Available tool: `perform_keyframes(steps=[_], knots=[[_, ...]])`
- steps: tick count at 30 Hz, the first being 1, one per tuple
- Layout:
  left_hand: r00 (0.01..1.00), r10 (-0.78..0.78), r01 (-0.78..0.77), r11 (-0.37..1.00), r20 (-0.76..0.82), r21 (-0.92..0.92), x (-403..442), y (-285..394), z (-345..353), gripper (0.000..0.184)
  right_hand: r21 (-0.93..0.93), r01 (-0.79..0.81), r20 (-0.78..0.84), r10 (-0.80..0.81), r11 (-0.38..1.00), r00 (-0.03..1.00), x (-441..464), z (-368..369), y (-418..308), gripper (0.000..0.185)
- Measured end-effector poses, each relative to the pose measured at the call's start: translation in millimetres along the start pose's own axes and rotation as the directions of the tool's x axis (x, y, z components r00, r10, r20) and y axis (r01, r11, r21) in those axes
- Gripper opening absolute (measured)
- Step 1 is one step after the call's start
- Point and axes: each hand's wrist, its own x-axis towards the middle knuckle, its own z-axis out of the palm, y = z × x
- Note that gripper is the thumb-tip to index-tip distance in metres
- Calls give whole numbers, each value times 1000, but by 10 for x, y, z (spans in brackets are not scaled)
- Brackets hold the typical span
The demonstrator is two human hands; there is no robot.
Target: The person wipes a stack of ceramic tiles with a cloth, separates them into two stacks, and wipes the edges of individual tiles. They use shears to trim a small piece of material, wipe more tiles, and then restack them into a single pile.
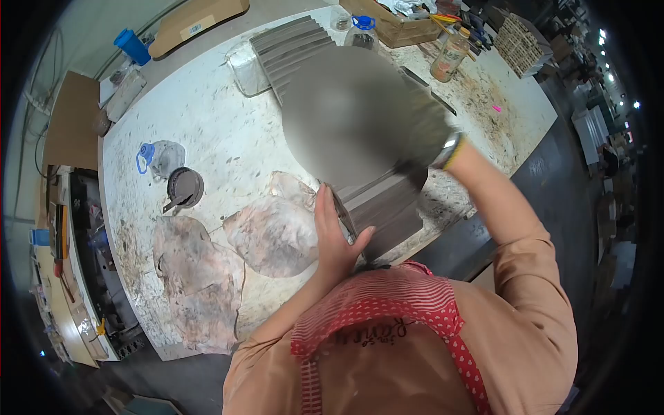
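Note:
A grey, ridged panel-like piece (pixel 387 214) lies across the table in front of me, its far ridged end (pixel 294 48) near the back. A large blurred patch hides its middle. My left hand (pixel 337 235) rests against its near left edge, fingers stretched out and thumb apart. My right hand (pixel 429 131) is over the right side of the piece, smeared and partly covered by the blur. Its fingers cannot be made out; a band (pixel 448 149) circles the wrist. Left of the piece lie a stained cloth (pixel 273 235) and a second stained cloth (pixel 197 283).
A round pot of dark grey paint (pixel 185 185) with a brush-like tool stands left, beside a blue-handled plastic bottle top (pixel 145 158). Behind are a clear plastic tray (pixel 247 69), a blue-capped bottle (pixel 363 31), a glass bottle (pixel 451 55) and a cardboard box (pixel 398 28).

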Motion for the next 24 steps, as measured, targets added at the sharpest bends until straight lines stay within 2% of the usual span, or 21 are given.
perform_keyframes(steps=[1,3,4,5,6,7,9,11,13,15,18,19,20,21,22,23,24], knots=[[1000,-8,8,1000,6,1,-2,0,-2,98,5,134,-93,-133,991,987,67,86,-134,28],[1000,-13,13,1000,19,9,24,-3,-10,98,-74,214,-284,-226,974,932,133,375,-252,26],[1000,-17,17,1000,20,4,19,6,-8,98,-20,142,-99,-143,990,985,115,327,-194,26],[1000,-22,22,1000,17,-4,8,14,-10,98,21,65,97,-67,998,993,93,229,-87,27],[1000,-25,26,1000,19,-6,1,19,-16,98,21,27,83,-29,999,996,4,200,145,27],[1000,-26,27,1000,14,-9,0,22,-42,98,-11,-213,258,209,977,943,-49,33,252,39],[999,-29,29,1000,32,-8,15,51,-41,99,-272,-179,273,254,946,928,-99,-95,561,40],[1000,-19,20,1000,24,-14,11,22,-25,99,-186,-215,165,246,959,955,-43,-113,467,41],[1000,-3,4,1000,25,-7,11,-3,-8,100,-10,-78,64,79,997,995,190,71,155,28],[999,-12,13,1000,30,-6,12,-22,-10,101,-82,155,-25,-158,984,987,367,327,-91,27],[999,-25,25,1000,35,-9,12,-19,-16,101,12,188,-5,-188,982,982,340,512,66,25],[999,-26,27,1000,36,-9,6,-26,-20,101,-14,11,189,-8,1000,982,308,216,102,25],[999,-14,15,1000,37,-7,7,-31,-20,101,-19,-27,185,30,999,982,226,166,319,26],[999,-3,3,1000,34,-7,13,-33,-22,101,-125,-196,234,221,973,947,146,67,476,26],[1000,-3,3,1000,22,-16,21,-30,-26,101,-247,-267,277,332,931,902,114,-22,597,26],[1000,-7,7,1000,22,-12,20,-26,-25,102,-361,-160,188,239,919,953,25,28,795,28],[1000,-10,10,1000,27,-5,14,-22,-19,102,-295,-184,173,242,938,955,89,13,737,34]])
